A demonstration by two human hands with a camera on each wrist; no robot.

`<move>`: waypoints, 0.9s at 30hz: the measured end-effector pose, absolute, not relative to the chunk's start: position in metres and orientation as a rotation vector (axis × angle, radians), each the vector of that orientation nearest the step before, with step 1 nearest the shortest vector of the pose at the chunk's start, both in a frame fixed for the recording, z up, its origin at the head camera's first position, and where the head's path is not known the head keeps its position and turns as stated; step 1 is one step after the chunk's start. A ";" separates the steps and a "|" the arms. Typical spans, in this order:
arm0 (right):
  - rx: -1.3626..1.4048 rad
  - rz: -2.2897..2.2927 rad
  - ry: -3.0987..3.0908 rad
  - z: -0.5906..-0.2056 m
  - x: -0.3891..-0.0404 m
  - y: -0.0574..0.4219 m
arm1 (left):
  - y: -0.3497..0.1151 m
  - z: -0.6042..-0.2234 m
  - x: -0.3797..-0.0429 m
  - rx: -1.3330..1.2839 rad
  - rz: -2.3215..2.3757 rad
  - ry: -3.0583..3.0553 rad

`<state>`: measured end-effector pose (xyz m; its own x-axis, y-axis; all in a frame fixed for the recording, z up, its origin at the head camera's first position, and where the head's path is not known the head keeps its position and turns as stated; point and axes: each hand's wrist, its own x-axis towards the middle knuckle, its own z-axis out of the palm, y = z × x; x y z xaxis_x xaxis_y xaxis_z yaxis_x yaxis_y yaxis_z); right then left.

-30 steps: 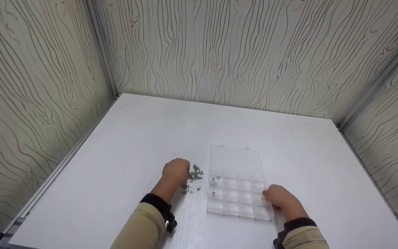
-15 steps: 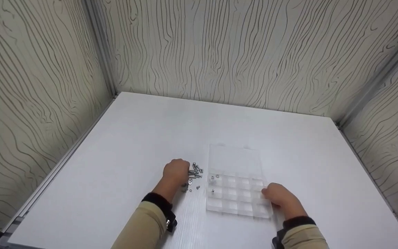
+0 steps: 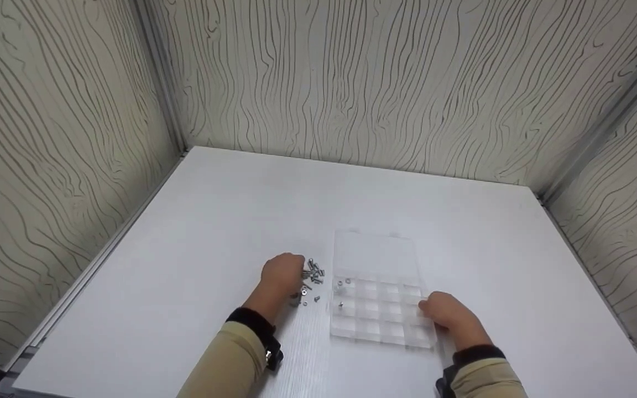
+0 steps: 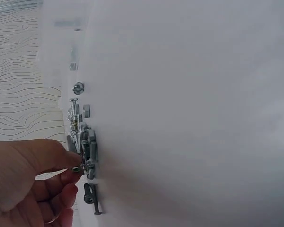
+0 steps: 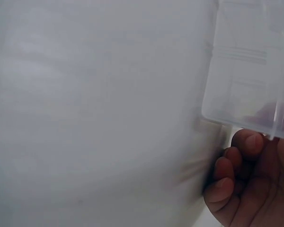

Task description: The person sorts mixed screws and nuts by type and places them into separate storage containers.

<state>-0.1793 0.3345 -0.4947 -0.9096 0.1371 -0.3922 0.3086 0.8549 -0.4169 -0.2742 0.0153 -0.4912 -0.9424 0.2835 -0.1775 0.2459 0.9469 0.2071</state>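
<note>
The clear plastic compartment box (image 3: 383,315) lies with its lid (image 3: 375,254) folded back on the table. My right hand (image 3: 450,315) grips the box's right edge; its curled fingers (image 5: 222,182) show under the corner in the right wrist view. Left of the box lies a loose pile of metal screws and nuts (image 3: 313,271). At this pile my left hand (image 3: 282,273) pinches a small metal fastener (image 4: 75,169) between thumb and forefinger; whether nut or screw head, I cannot tell. A few small pieces (image 3: 341,305) sit in the box's left compartments.
A white table (image 3: 230,210) carries everything. Wood-patterned panels (image 3: 318,83) stand behind it and at both sides, with metal posts (image 3: 158,77) at the corners. Single pieces, such as a short screw (image 3: 317,299), lie apart from the pile on its near side.
Pieces in the pile by my left fingertips have shifted slightly. My left hand has stayed over the pile. The right hand and box keep their places.
</note>
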 end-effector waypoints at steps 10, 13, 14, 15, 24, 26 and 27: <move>0.401 -0.722 2.646 -0.492 -0.178 0.334 | 0.030 -0.478 -0.266 0.488 0.643 2.883; 0.394 -0.716 2.649 -0.493 -0.177 0.333 | 0.036 -0.473 -0.258 0.602 0.751 2.836; 0.385 -0.714 2.651 -0.493 -0.177 0.333 | 0.037 -0.472 -0.255 0.653 0.793 2.805; 0.380 -0.718 2.652 -0.494 -0.177 0.333 | 0.038 -0.470 -0.252 0.708 0.835 2.771; 0.375 -0.753 2.652 -0.496 -0.177 0.333 | 0.045 -0.473 -0.228 1.121 0.699 2.590; 0.370 -0.735 2.656 -0.495 -0.177 0.333 | 0.046 -0.476 -0.225 1.215 0.595 2.625; 0.369 -0.728 2.659 -0.494 -0.177 0.333 | 0.047 -0.477 -0.224 1.269 0.544 2.639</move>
<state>-0.1767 0.3330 -0.4942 -0.9017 0.1534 -0.4043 0.3380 0.8331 -0.4378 -0.2236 0.0466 -0.4775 -0.6261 0.7797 0.0111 0.7204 0.5730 0.3907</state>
